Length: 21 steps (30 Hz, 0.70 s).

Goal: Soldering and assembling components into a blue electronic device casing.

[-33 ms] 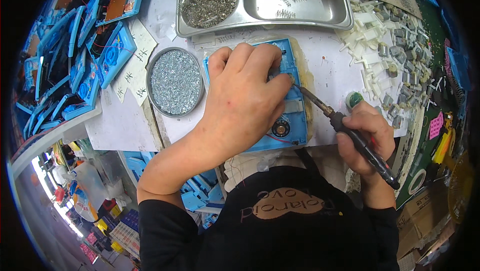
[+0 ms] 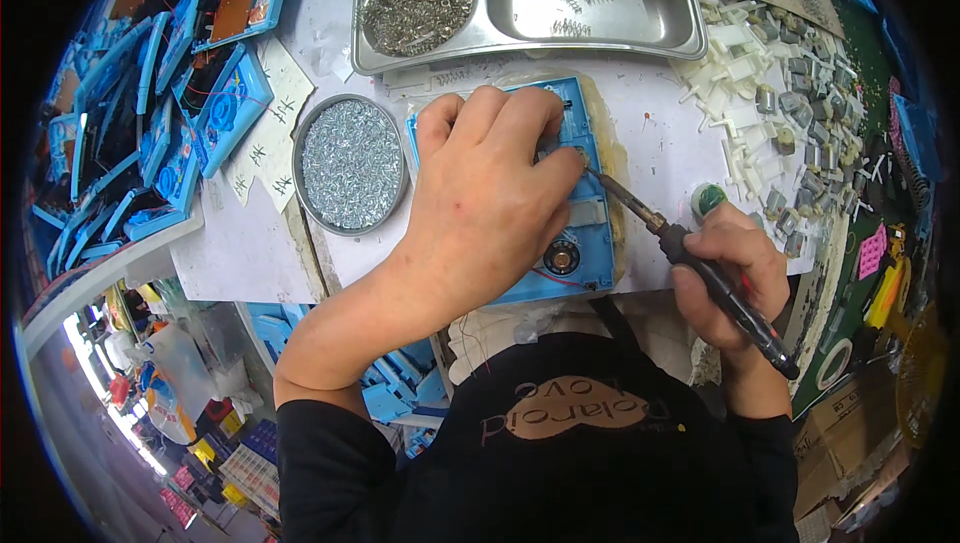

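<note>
A blue plastic casing [image 2: 598, 261] lies on the table before me, with a small round speaker [image 2: 562, 258] and a red wire at its near end. My left hand [image 2: 490, 193] covers much of it, fingers bent and thumb drawn in against them; whatever they pinch is hidden. In my right hand [image 2: 738, 268] is a soldering iron [image 2: 722, 293], gripped by its black handle. The iron slants up and to the left, its metal tip meeting the casing right beside my left thumb. A small round green-and-white item [image 2: 708, 200] sits just beyond my right hand.
Left of the casing stands a round dish [image 2: 299, 178] of small screws. Behind is a steel tray [image 2: 480, 53] with springs. White plastic parts with grey metal pieces [image 2: 775, 113] are heaped at right. Blue casings [image 2: 160, 93] pile up at far left. Cardboard [image 2: 845, 433] lies lower right.
</note>
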Motion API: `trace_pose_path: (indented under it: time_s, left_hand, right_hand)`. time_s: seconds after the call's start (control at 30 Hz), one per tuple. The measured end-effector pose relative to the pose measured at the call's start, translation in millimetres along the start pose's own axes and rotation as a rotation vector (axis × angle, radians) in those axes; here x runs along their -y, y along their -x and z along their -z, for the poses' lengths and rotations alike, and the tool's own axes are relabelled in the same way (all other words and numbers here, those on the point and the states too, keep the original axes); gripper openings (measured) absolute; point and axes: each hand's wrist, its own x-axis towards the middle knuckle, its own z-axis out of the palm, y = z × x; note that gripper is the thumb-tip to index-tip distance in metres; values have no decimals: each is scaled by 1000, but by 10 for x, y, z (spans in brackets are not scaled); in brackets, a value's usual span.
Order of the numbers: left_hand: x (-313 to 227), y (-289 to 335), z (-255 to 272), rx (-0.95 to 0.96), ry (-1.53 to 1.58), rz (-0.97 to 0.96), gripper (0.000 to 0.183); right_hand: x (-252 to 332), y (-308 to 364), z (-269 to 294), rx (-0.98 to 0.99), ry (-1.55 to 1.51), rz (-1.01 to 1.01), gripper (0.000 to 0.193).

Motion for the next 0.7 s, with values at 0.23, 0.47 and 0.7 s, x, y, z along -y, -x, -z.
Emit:
trace_pose_path:
  time_s: [0.23,0.47,0.7]
  left_hand:
    - [-10,-19,10,14,-16,-7,22]
    - [-19,-37,22,18,-29,-14,16]
    - [-31,-49,39,26,-32,-11,14]
  right_hand:
    - [-5,4,-18,17,25,-22,28]
    - [-1,-3,20,21,44,29,29]
    - [-15,30,72,-13,29,7,30]
